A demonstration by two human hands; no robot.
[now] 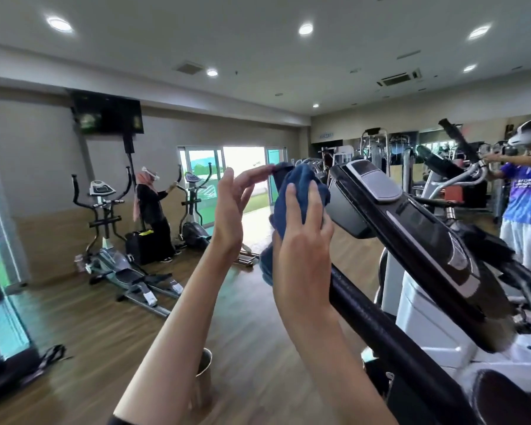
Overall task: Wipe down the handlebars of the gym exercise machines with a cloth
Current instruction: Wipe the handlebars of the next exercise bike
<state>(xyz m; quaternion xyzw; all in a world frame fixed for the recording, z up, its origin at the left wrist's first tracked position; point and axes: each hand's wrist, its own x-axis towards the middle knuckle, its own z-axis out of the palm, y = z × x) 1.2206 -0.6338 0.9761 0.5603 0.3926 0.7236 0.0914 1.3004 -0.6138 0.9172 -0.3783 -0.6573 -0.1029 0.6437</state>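
Note:
A black handlebar (377,329) of the exercise machine in front of me rises from lower right to its top end near the centre. A dark blue cloth (301,185) is wrapped round that upper end. My right hand (304,240) grips the cloth and the bar inside it, fingers curled over the fabric. My left hand (232,207) is raised just left of the cloth with straight fingers, whose tips touch the bar's black top end. The machine's black console (377,191) sits right beside the cloth.
Two elliptical trainers (111,216) stand at the left wall, with a person (154,210) at one. Another person in a blue shirt (524,191) stands at far right. A metal bin (203,372) sits on the wooden floor below my arms. A treadmill edge (0,332) lies at left.

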